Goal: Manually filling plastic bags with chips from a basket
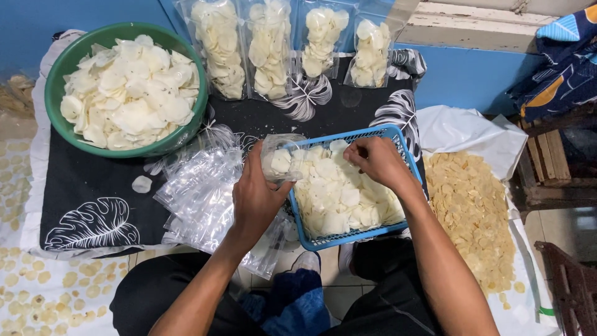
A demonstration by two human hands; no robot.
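Chips [339, 199] in blue basket [398, 134] on black leaf-print cloth [93, 186].

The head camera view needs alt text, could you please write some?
The left hand holds a small clear bag while the right hand picks pale chips from a blue basket. Behind stand a green bowl of chips and four filled bags.

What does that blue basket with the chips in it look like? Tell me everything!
The blue basket is a rectangular plastic tray with mesh-like slotted walls. It sits on a black cloth with white leaf prints, tilted slightly, its near edge hanging over the cloth's front. It is heaped with thin, pale white chips. The right hand reaches into it, and the left hand holds a small clear bag at its left rim.
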